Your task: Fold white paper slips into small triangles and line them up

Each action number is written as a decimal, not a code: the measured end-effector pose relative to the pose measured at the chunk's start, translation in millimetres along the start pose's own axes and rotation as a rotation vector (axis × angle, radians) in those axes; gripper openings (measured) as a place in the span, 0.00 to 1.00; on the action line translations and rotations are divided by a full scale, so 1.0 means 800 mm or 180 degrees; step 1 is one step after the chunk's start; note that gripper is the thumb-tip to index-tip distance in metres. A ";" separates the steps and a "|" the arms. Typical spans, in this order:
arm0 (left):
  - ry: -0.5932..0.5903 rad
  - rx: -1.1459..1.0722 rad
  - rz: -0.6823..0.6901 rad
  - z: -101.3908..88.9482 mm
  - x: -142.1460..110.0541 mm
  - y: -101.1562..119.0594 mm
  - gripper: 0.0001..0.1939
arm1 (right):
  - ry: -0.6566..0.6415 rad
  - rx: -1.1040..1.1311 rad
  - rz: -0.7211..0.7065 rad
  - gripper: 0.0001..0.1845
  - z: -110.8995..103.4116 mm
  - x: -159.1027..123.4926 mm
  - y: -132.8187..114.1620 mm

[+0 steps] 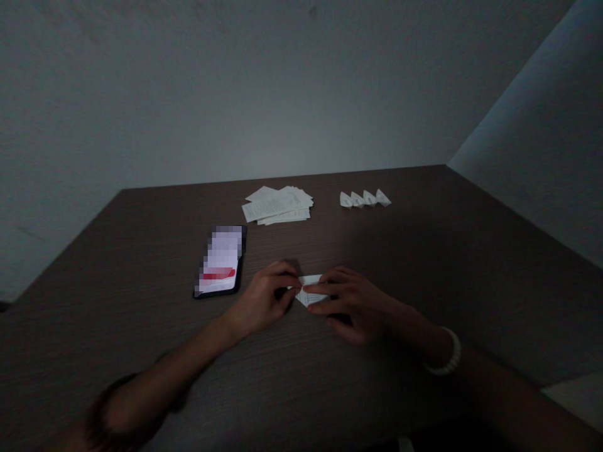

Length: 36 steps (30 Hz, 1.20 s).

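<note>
From where I stand, a small folded paper (315,297) lies on the brown table (292,383), between the person's two hands and touching both; its left corner sits under the fingertips of the left hand (259,301), whose thumb and forefinger are pinched together on it; its right part lies beneath the right hand (358,307), which is spread rather than clenched, the fingers stretched leftward over the printed face, two of their tips resting near the middle of the sheet; the paper's far edge and near point show bare between the hands. A pale bracelet (456,355) circles the right wrist; to the left of the left hand and slightly farther off lies a phone (223,254), its screen lit, with a red patch towards the near end; beyond the hands, near the far edge, is a loose pile of printed sheets (277,204); to the right of that, four folded white pieces (370,199) stand in a tight row.
</note>
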State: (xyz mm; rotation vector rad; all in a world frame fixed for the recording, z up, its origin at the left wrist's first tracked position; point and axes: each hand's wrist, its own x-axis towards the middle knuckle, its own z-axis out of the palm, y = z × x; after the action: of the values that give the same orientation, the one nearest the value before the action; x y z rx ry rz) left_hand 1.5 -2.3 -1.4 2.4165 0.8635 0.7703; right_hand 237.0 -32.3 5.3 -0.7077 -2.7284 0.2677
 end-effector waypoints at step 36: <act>-0.0405 0.0991 0.0488 -0.016 -0.021 0.001 0.16 | 0.0177 0.0128 0.0166 0.16 0.013 -0.002 0.003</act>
State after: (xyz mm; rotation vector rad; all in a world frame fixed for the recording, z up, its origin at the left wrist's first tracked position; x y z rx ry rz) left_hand -17.2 -11.3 2.4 2.7987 0.8046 0.5613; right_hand 236.0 -32.4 -5.2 -0.7643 -2.6474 0.3092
